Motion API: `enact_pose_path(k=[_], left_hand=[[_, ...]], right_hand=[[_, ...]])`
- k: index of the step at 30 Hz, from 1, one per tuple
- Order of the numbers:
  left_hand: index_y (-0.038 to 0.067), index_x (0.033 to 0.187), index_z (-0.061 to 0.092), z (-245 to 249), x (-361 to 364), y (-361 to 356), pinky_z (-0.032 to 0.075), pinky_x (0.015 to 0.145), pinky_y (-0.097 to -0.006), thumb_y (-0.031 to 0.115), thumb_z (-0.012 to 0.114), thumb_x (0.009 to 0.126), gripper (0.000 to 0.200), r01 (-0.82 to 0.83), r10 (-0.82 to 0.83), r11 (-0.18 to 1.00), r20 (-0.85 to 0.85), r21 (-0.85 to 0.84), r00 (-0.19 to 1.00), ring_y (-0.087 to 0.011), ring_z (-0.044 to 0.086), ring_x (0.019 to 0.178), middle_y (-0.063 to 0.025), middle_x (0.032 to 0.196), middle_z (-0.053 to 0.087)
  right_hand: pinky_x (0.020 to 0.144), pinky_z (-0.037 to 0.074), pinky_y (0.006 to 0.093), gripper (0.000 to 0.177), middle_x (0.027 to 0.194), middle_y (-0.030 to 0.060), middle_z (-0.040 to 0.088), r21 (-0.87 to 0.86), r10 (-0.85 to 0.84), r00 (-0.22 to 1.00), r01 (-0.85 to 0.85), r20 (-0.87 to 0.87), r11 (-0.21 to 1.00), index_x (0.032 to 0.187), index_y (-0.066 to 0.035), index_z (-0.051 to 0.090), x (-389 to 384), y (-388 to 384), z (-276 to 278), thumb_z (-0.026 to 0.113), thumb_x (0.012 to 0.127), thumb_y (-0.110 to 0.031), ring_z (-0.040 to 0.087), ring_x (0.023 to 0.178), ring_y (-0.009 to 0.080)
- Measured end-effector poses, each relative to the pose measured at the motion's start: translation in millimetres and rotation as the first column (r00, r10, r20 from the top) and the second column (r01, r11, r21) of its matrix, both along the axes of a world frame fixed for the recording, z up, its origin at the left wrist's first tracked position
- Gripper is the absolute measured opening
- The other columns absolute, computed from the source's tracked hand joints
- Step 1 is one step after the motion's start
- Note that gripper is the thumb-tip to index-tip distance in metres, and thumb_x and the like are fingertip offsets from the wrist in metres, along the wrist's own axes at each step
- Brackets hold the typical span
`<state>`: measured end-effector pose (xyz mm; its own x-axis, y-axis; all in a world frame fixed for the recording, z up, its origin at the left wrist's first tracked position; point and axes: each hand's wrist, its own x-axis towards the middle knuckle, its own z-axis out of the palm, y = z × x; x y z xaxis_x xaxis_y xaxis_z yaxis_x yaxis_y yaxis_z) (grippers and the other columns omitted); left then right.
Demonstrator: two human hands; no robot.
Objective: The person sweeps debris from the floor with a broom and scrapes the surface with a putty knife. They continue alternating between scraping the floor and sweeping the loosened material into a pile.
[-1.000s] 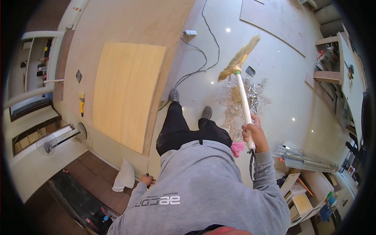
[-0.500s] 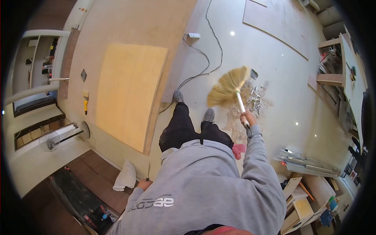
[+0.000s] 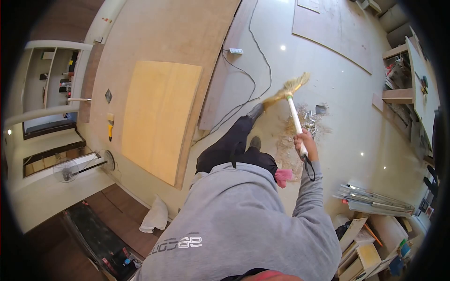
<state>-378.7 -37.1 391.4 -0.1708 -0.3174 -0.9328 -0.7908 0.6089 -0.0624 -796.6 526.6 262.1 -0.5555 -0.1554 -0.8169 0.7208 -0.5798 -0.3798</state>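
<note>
My right hand (image 3: 306, 143) is wrapped round the white handle of a straw broom (image 3: 294, 108), near its end, where a black loop hangs down. The broom's bristles are tilted up and off to the left, close to my forward shoe (image 3: 256, 111). Beside the handle lies a pile of debris (image 3: 307, 122), with dust and shiny scraps spread over the pale floor. A small dark square piece (image 3: 321, 109) rests at the pile's far edge. My left hand is out of sight, hidden by my body.
A yellow wooden board (image 3: 161, 117) lies on a larger sheet at left, with a yellow-handled brush (image 3: 110, 126) beside it. Black cables run to a power strip (image 3: 236, 51) ahead. Metal strips (image 3: 375, 199) and a box of wood scraps (image 3: 370, 255) stand at right.
The broom's bristles swung from spread over the debris to up and left of it. My forward foot stepped ahead. My left hand, earlier holding a thin thing, went out of view.
</note>
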Motion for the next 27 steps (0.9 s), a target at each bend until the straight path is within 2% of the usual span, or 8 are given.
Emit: enact_pose_path(k=[3, 5, 8, 14, 17, 21, 25, 27], left_hand=[[0.005, 0.077, 0.055, -5, -19, -2, 0.043, 0.056, -0.0318, 0.023, 0.062, 0.076, 0.020, 0.012, -0.012, 1.000, -0.019, 0.020, 1.000, -0.0197, 0.061, 0.068, -0.0147, 0.078, 0.066], [0.006, 0.076, 0.054, -10, -40, -4, 0.043, 0.054, -0.0308, 0.022, 0.062, 0.076, 0.019, 0.021, -0.020, 0.999, -0.034, 0.049, 0.999, -0.0186, 0.061, 0.066, -0.0142, 0.077, 0.066], [0.006, 0.075, 0.052, -9, -95, -6, 0.042, 0.051, -0.0293, 0.021, 0.063, 0.076, 0.018, -0.007, 0.013, 0.991, -0.050, 0.131, 0.999, -0.0168, 0.061, 0.064, -0.0134, 0.076, 0.066], [0.008, 0.074, 0.048, 68, -269, 20, 0.041, 0.046, -0.0263, 0.018, 0.063, 0.077, 0.019, -0.216, 0.239, 0.911, -0.023, 0.351, 0.971, -0.0133, 0.060, 0.059, -0.0118, 0.075, 0.066], [0.011, 0.069, 0.044, 101, -295, 38, 0.039, 0.041, -0.0237, 0.012, 0.062, 0.077, 0.020, -0.188, 0.222, 0.924, -0.066, 0.334, 0.973, -0.0126, 0.058, 0.053, -0.0124, 0.074, 0.066], [0.007, 0.071, 0.048, 104, -280, 17, 0.040, 0.042, -0.0243, 0.011, 0.063, 0.076, 0.016, -0.198, 0.253, 0.929, -0.147, 0.312, 0.956, -0.0130, 0.057, 0.050, -0.0108, 0.071, 0.064], [0.005, 0.071, 0.049, 108, -289, 4, 0.039, 0.038, -0.0250, 0.009, 0.063, 0.076, 0.015, -0.149, 0.181, 0.954, -0.102, 0.260, 0.978, -0.0149, 0.056, 0.050, -0.0121, 0.069, 0.063], [0.005, 0.070, 0.047, 97, -293, -5, 0.039, 0.038, -0.0252, 0.007, 0.061, 0.077, 0.016, -0.388, 0.430, 0.858, -0.057, 0.337, 0.901, -0.0157, 0.057, 0.049, -0.0133, 0.068, 0.062]], right_hand=[[0.035, 0.038, 0.0218, 0.035, 0.072, 0.0080, 0.048, 0.013, -0.013, 0.987, 0.016, -0.159, 1.000, 0.111, -0.005, 0.037, -19, -8, 2, 0.049, 0.079, -0.001, 0.044, 0.047, 0.0095], [0.035, 0.038, 0.0225, 0.042, 0.071, 0.0080, 0.048, 0.034, -0.015, 0.984, 0.021, -0.179, 0.999, 0.116, -0.006, 0.034, -17, -5, 7, 0.050, 0.078, 0.000, 0.044, 0.047, 0.0102], [0.036, 0.038, 0.0241, 0.056, 0.072, 0.0084, 0.047, 0.221, 0.068, 0.974, -0.019, -0.218, 0.975, 0.124, -0.008, 0.027, -2, -7, 32, 0.052, 0.075, 0.000, 0.045, 0.047, 0.0118], [0.037, 0.038, 0.0244, 0.054, 0.075, 0.0092, 0.047, 0.113, 0.028, 0.978, -0.005, -0.207, 0.994, 0.121, -0.010, 0.027, -8, -42, 68, 0.051, 0.074, 0.003, 0.046, 0.049, 0.0122], [0.037, 0.039, 0.0236, 0.051, 0.075, 0.0097, 0.047, -0.009, -0.036, 0.987, 0.035, -0.157, 0.999, 0.119, -0.011, 0.028, -55, -40, 15, 0.051, 0.075, 0.003, 0.046, 0.050, 0.0119], [0.037, 0.040, 0.0217, 0.038, 0.073, 0.0091, 0.049, -0.273, -0.166, 0.986, 0.150, -0.035, 0.950, 0.112, -0.011, 0.032, -118, -29, -123, 0.050, 0.080, 0.001, 0.046, 0.049, 0.0105], [0.036, 0.039, 0.0201, 0.019, 0.069, 0.0064, 0.048, -0.214, -0.196, 0.981, 0.191, -0.006, 0.958, 0.101, -0.007, 0.038, -96, 3, -166, 0.047, 0.085, -0.003, 0.045, 0.047, 0.0081], [0.035, 0.038, 0.0198, 0.009, 0.065, 0.0045, 0.047, -0.155, -0.169, 0.984, 0.159, -0.049, 0.975, 0.094, -0.004, 0.041, -62, 25, -186, 0.045, 0.087, -0.008, 0.044, 0.046, 0.0071]])
